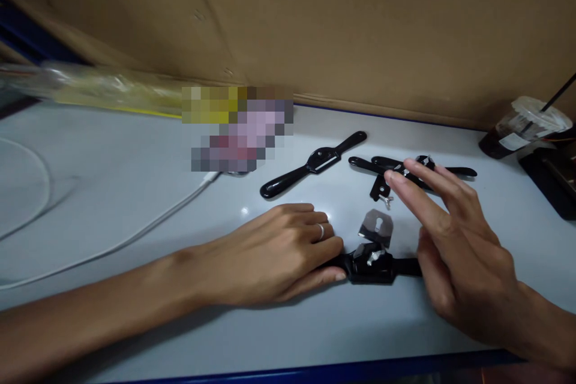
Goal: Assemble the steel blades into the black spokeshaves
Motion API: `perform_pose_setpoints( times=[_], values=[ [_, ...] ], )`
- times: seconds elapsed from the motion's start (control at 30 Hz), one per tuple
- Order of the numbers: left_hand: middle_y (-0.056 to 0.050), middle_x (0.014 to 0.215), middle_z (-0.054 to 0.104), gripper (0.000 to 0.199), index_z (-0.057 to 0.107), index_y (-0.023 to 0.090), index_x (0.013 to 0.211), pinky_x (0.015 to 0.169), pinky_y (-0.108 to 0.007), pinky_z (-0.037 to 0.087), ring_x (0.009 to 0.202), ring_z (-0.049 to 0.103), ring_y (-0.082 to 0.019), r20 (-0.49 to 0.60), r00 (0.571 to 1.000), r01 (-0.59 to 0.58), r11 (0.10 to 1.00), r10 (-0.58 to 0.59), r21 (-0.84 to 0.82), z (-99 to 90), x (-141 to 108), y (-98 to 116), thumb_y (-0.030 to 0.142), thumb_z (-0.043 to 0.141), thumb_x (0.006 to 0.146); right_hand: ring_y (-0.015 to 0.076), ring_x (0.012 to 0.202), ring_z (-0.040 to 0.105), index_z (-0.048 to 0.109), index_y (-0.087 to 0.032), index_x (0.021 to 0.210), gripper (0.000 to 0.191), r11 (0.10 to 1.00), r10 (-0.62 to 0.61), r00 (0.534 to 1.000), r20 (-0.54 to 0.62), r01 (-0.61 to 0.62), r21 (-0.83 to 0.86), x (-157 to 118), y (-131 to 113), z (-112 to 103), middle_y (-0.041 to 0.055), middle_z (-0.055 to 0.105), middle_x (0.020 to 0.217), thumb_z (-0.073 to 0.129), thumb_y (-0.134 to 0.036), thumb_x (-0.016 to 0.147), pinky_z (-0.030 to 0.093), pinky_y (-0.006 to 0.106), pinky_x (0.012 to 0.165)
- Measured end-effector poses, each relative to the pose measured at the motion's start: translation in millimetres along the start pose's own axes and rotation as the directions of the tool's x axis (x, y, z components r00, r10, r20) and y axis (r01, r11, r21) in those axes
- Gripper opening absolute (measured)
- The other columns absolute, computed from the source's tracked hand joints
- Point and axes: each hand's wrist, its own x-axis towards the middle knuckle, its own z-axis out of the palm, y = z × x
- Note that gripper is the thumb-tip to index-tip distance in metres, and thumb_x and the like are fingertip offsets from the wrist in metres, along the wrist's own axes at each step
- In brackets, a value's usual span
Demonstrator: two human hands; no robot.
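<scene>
Near the table's front, my left hand (pixel 292 252) is closed round the left handle of a black two-handled tool (pixel 372 270) lying flat. Silvery screws sit on the tool's middle. A loose metal blade (pixel 377 227) with a keyhole slot lies just behind it. My right hand (pixel 463 252) hovers over the tool's right end with its fingers spread, nothing visible between them. Beyond the fingertips lie more black tools (pixel 361 163), partly hidden by that hand, and a small black plate (pixel 380 188) with a silvery wing screw (pixel 386 200).
Another black tool (pixel 323 159) lies further back. A pixelated object (pixel 247 135) has a white cable (pixel 148 228) running left from it. Clear plastic wrapping (pixel 112 87) lies at the back left. A cup with a straw (pixel 517 129) and a dark box (pixel 551 183) stand at the right.
</scene>
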Motion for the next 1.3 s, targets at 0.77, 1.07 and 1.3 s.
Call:
perform_pose_setpoints(
  times=[0.77, 1.07, 1.3],
  values=[
    [-0.001, 0.066, 0.057, 0.046, 0.054, 0.02, 0.077, 0.059, -0.034, 0.034, 0.059, 0.049, -0.018, -0.014, 1.0, 0.003, 1.0, -0.003, 0.002, 0.2, 0.9, 0.5, 0.037, 0.031, 0.112, 0.0239, 0.12, 0.063, 0.057, -0.007, 0.131, 0.05, 0.989, -0.069, 0.998, -0.002, 0.069, 0.129, 0.8, 3.0, 5.0, 0.0111, 0.076, 0.109, 0.044, 0.011, 0.086, 0.045, 0.049, 0.112],
    [-0.001, 0.068, 0.058, 0.04, 0.056, 0.019, 0.079, 0.06, -0.033, 0.035, 0.059, 0.049, -0.017, -0.011, 1.0, 0.005, 1.0, -0.005, -0.006, 0.0, 0.2, 1.0, 0.035, 0.037, 0.111, 0.0177, 0.099, 0.07, 0.062, -0.006, 0.123, 0.045, 0.974, -0.091, 0.994, 0.065, 0.075, 0.216, -1.4, -1.9, 0.6, 0.0015, 0.073, 0.078, 0.043, 0.008, 0.084, 0.047, 0.046, 0.111],
    [0.0, 0.066, 0.057, 0.044, 0.054, 0.02, 0.075, 0.059, -0.034, 0.034, 0.059, 0.049, -0.018, -0.02, 1.0, 0.002, 1.0, -0.002, 0.0, 1.1, -0.7, 0.7, 0.036, 0.034, 0.112, 0.0321, 0.152, 0.037, 0.042, -0.001, 0.151, 0.075, 0.998, -0.061, 0.998, 0.01, 0.06, 0.035, -1.2, -0.6, 5.5, 0.0186, 0.057, 0.151, 0.04, 0.017, 0.079, 0.034, 0.056, 0.123]
  ],
)
